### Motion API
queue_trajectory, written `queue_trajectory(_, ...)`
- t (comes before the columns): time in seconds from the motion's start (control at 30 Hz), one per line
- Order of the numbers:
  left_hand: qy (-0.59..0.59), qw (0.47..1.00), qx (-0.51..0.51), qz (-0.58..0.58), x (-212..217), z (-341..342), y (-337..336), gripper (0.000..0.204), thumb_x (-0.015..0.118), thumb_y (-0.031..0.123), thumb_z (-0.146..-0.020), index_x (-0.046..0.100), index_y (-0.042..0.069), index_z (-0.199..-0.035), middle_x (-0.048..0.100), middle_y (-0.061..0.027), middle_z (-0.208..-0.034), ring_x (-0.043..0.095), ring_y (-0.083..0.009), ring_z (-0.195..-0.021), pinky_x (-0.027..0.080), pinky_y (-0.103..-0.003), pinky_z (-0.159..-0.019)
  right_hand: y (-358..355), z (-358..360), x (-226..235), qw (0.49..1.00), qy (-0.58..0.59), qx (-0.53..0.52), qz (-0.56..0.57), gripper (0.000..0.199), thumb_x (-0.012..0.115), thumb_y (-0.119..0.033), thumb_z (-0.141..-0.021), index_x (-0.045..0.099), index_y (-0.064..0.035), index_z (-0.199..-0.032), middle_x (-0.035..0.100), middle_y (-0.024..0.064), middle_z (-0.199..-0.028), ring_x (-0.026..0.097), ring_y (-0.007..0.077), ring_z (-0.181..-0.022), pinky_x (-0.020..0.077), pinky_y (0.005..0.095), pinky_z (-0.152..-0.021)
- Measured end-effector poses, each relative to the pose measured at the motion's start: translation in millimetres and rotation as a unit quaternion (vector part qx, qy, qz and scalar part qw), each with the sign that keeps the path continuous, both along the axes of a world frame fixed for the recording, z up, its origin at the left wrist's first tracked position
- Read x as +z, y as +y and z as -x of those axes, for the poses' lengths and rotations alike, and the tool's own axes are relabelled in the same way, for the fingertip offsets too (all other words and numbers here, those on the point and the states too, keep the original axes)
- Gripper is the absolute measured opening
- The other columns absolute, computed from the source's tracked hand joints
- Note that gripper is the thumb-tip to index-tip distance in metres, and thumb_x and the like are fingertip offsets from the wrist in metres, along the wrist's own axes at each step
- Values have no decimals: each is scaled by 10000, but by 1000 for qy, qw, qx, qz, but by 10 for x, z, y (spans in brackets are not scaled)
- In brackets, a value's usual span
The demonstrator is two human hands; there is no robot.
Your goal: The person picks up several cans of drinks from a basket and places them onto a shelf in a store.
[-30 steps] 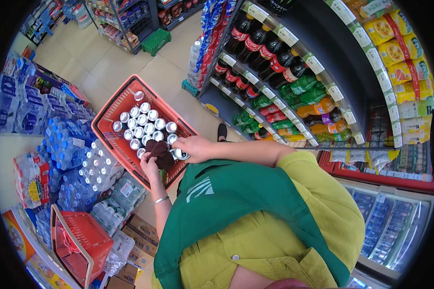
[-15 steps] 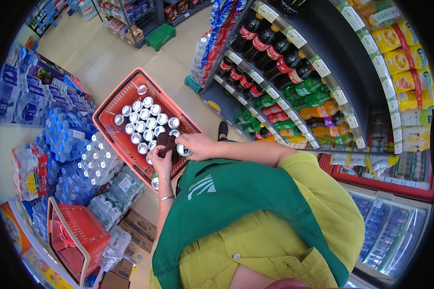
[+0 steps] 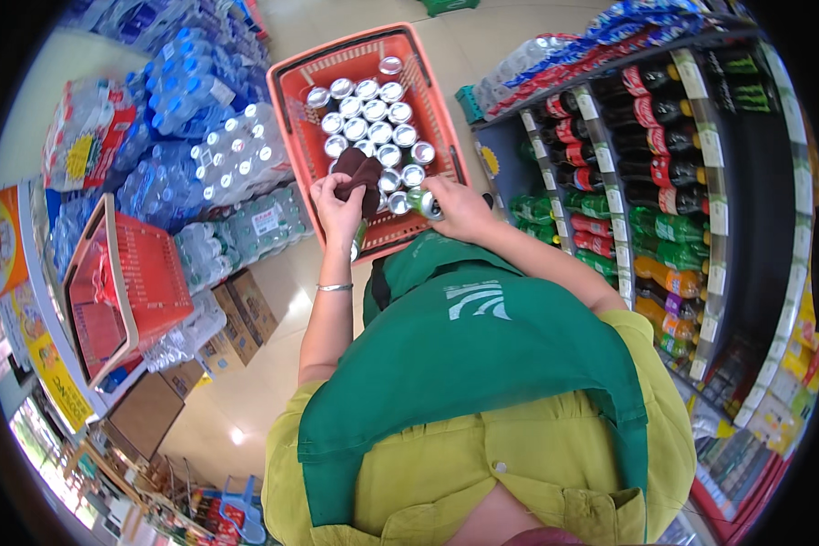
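A red shopping basket (image 3: 341, 46) stands in front of me, with many cans (image 3: 376, 110) upright in it, silver lids up. In its near part, my left hand (image 3: 339, 215) is closed on a dark brown cloth (image 3: 361, 175), bunched above the lids. My right hand (image 3: 464, 211) grips a green can (image 3: 422, 202) by its side, tilted, with one end facing me, at the basket's near right. A gap separates the cloth from this can. Close to my left wrist another green can (image 3: 358, 240) shows partly in the near left corner.
Wrapped packs of bottled water (image 3: 237, 156) are stacked along the left. A second red basket (image 3: 146, 273) stands beside them, near brown cartons (image 3: 247, 307). On the right, a shelf rack holds rows of soda bottles (image 3: 651, 141), its edge close to my right arm.
My view has turned, so the basket now appears higher and further right. The right hand with its can has moved away from the cloth; earlier they were together. Both hands keep their holds.
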State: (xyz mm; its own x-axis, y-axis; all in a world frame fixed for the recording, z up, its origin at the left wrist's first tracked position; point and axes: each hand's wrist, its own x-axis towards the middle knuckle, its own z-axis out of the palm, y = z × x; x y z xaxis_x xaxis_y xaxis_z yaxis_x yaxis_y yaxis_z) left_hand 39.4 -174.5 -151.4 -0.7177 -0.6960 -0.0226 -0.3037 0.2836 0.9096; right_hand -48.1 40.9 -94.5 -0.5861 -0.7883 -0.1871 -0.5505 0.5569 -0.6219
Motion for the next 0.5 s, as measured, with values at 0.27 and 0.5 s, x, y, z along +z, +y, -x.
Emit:
queue_trajectory(0.27,6,994,91,-56,-60,-235,-334,192,688,43,-648,571,43,-801,451,-75,-977,458,-208,-938,387,-291,-864,-105,78,-38,997,-43,-58,-19,579,740,-237,-654,423,-81,-1114,565,178,-1054,580,360,-946,473,430,-791)
queue_trajectory(0.5,-34,997,60,-22,0,-309,-374,187,686,25,-633,576,61,-780,448,-72,-986,497,-207,-918,433,-302,-832,-264,399,-254,982,-27,-181,43,615,770,-227,-661,425,-56,-1140,582,176,-1036,594,329,-939,474,385,-791)
